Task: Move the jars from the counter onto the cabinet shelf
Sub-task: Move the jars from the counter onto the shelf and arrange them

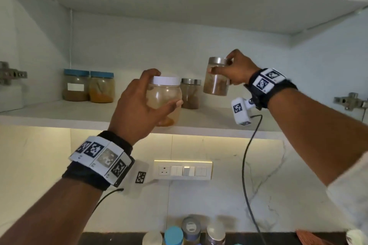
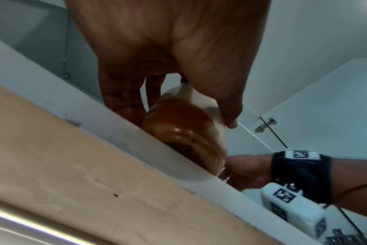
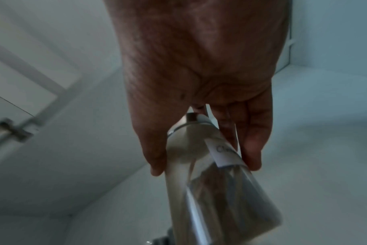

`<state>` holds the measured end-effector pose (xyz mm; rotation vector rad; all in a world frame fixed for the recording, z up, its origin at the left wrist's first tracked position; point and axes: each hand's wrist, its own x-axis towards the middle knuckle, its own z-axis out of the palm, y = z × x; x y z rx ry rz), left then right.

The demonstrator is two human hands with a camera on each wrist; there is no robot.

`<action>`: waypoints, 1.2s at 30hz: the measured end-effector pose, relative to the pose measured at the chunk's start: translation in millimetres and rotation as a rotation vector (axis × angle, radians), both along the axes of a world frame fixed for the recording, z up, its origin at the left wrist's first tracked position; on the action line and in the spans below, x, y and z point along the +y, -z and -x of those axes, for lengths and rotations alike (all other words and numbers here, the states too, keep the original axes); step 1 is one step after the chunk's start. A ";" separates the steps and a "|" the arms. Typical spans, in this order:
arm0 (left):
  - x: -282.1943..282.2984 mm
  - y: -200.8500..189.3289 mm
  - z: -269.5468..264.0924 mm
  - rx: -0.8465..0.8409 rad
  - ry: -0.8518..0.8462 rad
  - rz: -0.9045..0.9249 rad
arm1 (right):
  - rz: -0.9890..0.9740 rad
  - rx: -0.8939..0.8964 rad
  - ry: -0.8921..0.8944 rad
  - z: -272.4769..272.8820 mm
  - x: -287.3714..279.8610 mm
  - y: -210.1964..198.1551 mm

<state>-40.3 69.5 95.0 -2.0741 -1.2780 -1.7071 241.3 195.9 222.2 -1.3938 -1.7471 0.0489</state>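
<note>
My left hand (image 1: 139, 105) grips a white-lidded jar (image 1: 166, 95) with an orange-brown bottom, held just at the front edge of the cabinet shelf (image 1: 59, 117). In the left wrist view the same white-lidded jar (image 2: 191, 131) hangs over the shelf lip, with fingers and thumb curled round it. My right hand (image 1: 237, 69) holds a steel-lidded glass jar (image 1: 216, 77) in the air above the shelf, tilted slightly. In the right wrist view that steel-lidded glass jar (image 3: 216, 182) carries a paper label, and my fingers (image 3: 251, 149) wrap its upper part.
On the shelf stand two blue-lidded jars (image 1: 88, 85) at the left and a steel-lidded jar (image 1: 190, 93) behind the left hand's jar. Several more jars (image 1: 185, 232) sit on the counter below. A switch panel (image 1: 182, 170) is on the wall, and a black cable (image 1: 247, 165) hangs from the right wrist.
</note>
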 end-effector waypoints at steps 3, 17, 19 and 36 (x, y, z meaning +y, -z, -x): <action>4.3 0.3 -0.6 -0.024 0.013 0.014 | 0.174 -0.142 0.107 0.3 43.4 2.7; 13.0 -0.9 6.3 -0.010 0.060 0.010 | 0.413 -0.198 0.149 18.1 104.2 13.1; 13.2 -0.9 6.0 -0.005 0.059 0.011 | 0.386 -0.206 0.176 19.7 101.2 11.8; 17.7 -0.4 6.5 0.004 0.050 0.014 | 0.269 -0.430 0.260 35.4 93.0 2.8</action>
